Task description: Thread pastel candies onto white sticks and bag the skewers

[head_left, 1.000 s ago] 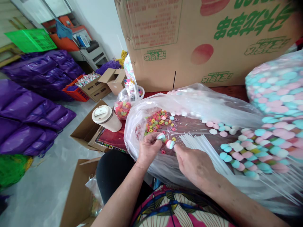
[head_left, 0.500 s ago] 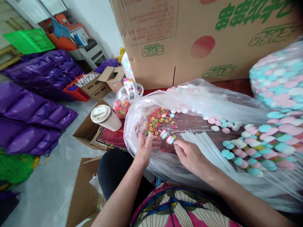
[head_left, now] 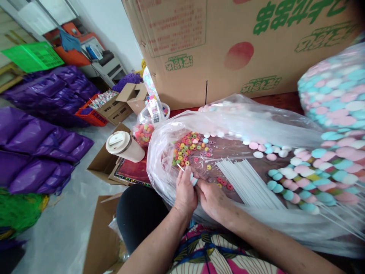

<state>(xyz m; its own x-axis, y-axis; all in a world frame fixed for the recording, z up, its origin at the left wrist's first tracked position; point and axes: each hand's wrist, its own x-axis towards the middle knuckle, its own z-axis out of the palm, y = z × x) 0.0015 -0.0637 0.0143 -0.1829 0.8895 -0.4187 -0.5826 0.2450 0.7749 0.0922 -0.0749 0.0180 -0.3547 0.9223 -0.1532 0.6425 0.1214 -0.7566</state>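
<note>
A large cardboard box (head_left: 216, 49) is stood behind the bundle of white sticks (head_left: 249, 182). Marshmallow skewers (head_left: 310, 179) are laid to the bundle's right. To its left, the left hand (head_left: 185, 194) and right hand (head_left: 213, 198) are held together, both clamped on a marshmallow-threaded stick (head_left: 194, 180), its white tip (head_left: 180, 166) exposed. Ring-shaped candies (head_left: 186, 147) are scattered left of the bundle, mostly beyond the hands.

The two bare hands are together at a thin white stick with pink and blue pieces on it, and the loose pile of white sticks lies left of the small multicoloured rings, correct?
Not quite: the head view shows the loose pile of white sticks right of the small multicoloured rings. The left hand and right hand are indeed together at the thin white stick.
</note>
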